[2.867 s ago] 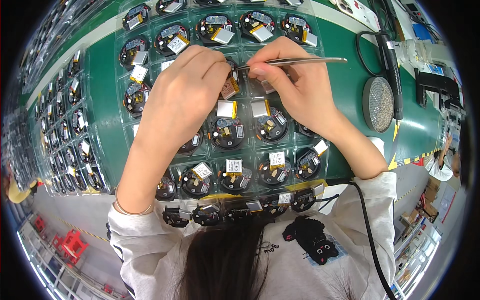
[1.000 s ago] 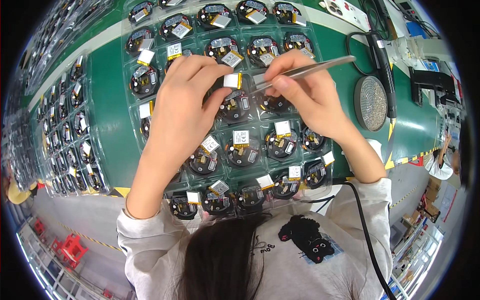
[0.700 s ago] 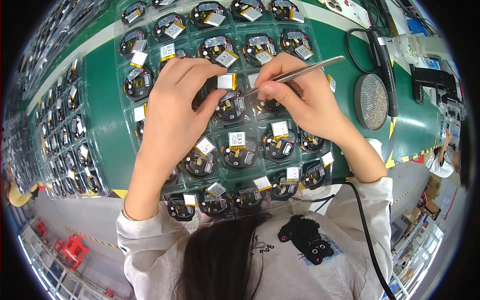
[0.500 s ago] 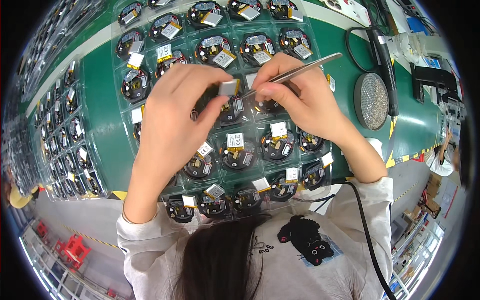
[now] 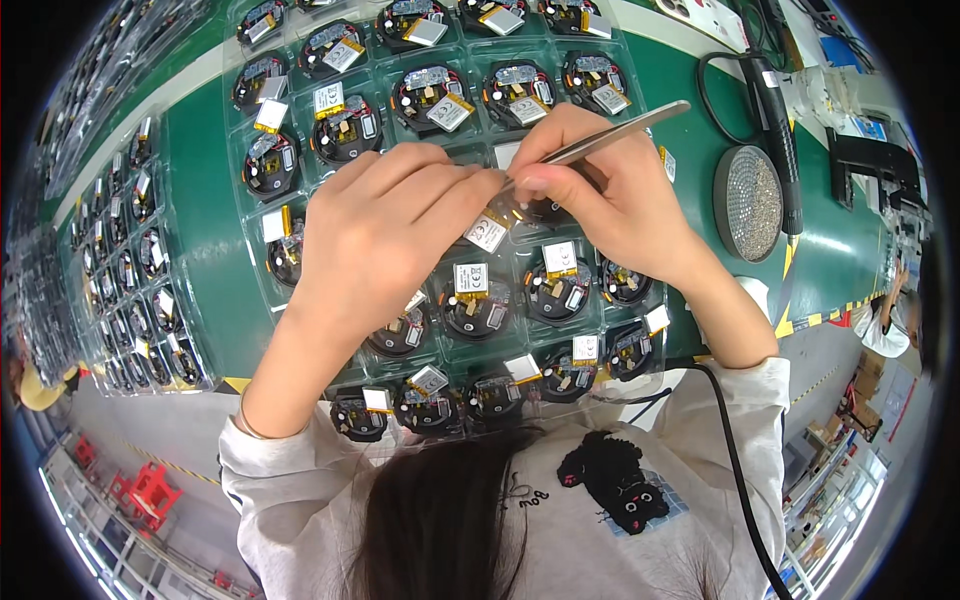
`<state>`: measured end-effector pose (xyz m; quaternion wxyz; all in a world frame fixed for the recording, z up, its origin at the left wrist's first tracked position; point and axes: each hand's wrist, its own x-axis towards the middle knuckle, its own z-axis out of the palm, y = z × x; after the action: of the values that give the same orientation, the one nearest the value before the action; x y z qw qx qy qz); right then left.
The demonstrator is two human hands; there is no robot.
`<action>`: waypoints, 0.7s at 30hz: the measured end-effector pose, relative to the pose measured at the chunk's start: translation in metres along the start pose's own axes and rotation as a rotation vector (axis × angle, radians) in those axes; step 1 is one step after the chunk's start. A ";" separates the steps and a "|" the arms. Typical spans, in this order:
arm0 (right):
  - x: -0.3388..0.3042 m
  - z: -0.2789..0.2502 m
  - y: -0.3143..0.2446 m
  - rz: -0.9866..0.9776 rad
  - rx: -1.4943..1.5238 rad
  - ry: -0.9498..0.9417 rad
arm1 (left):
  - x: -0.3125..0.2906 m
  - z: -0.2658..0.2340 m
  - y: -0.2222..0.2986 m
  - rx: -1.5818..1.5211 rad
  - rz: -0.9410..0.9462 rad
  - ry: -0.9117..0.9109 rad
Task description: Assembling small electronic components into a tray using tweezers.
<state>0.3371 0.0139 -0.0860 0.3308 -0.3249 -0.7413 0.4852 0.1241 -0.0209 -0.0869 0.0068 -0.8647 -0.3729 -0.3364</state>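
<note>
My right hand [image 5: 605, 195] grips a pair of metal tweezers [image 5: 625, 128], their tips pointing left and down. My left hand [image 5: 385, 225] meets it over the middle of a clear plastic tray, fingers bent and fingertips closed beside the tweezer tips. What those fingertips hold, if anything, is hidden. Just below them a silver battery pouch [image 5: 487, 233] lies with its printed face up. The round black circuit module there is mostly covered by my hands. Around it, the tray's pockets hold several similar modules [image 5: 480, 320] with batteries attached.
Right of the tray stand a round dish of metallic beads [image 5: 750, 205] and a black-handled tool [image 5: 772, 130] with a cable. Another filled tray [image 5: 150, 270] lies at the left on the green bench [image 5: 205, 190]. A black cable [image 5: 735, 450] runs over my right side.
My left hand has moved right and down, its fingers closing toward the tweezers. The battery it held up now lies lower, printed face up. My right hand has barely moved.
</note>
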 end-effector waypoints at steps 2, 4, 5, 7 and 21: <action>-0.002 -0.001 0.000 -0.015 -0.027 0.002 | -0.003 0.002 0.000 0.000 0.005 0.007; -0.001 -0.001 0.003 -0.013 -0.035 -0.001 | -0.007 0.003 0.000 -0.054 -0.042 0.002; -0.001 -0.001 0.003 -0.017 -0.044 -0.004 | -0.006 0.003 0.000 -0.053 -0.042 0.002; -0.001 0.000 0.001 -0.006 -0.044 -0.009 | -0.004 0.003 0.002 -0.106 -0.127 0.010; -0.003 0.000 -0.002 -0.018 -0.046 0.011 | -0.004 -0.001 0.004 0.090 0.024 -0.068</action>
<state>0.3386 0.0111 -0.0845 0.3314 -0.3285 -0.7534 0.4632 0.1238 -0.0269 -0.0875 0.0371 -0.8790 -0.3771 -0.2895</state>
